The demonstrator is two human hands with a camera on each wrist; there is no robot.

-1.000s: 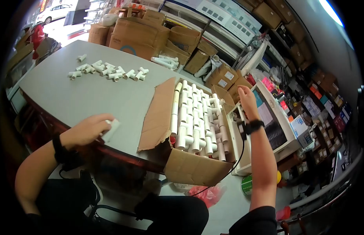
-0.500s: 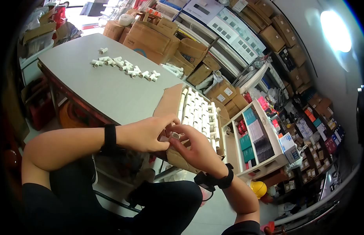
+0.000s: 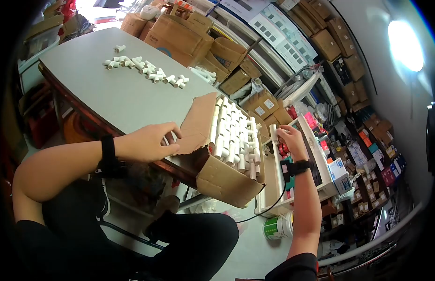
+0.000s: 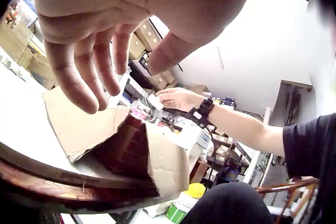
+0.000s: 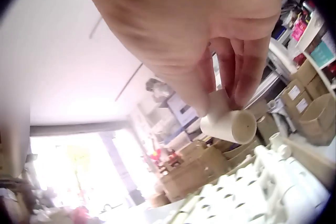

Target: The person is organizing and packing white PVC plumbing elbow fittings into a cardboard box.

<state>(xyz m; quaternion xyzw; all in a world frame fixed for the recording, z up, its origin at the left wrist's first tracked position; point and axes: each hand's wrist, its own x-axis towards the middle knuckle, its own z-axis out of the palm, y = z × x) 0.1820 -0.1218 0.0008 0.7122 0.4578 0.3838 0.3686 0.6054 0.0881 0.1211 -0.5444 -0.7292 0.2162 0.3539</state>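
My right hand (image 3: 293, 143) pinches a white T-shaped pipe fitting (image 3: 273, 133) just right of an opened cardboard box (image 3: 229, 183). In the right wrist view the fitting (image 5: 229, 124) hangs from the fingertips above the box's rows of fittings (image 5: 236, 198). White fittings (image 3: 234, 133) fill the box in stacked rows. My left hand (image 3: 149, 142) is empty over the table's edge, beside the box's left flap (image 3: 195, 122); in the left wrist view its fingers (image 4: 86, 71) bend loosely with nothing between them.
Loose white fittings (image 3: 153, 74) lie scattered on the far part of the grey table (image 3: 95, 89). Cardboard boxes (image 3: 177, 40) stand behind it. A white shelf unit (image 3: 269, 187) is right of the box, with a white-and-green bucket (image 3: 277, 226) on the floor.
The fitting that the left hand held a second ago is gone from it. Both hands met half a second ago; now they are apart, and the right hand holds a fitting at the box's right.
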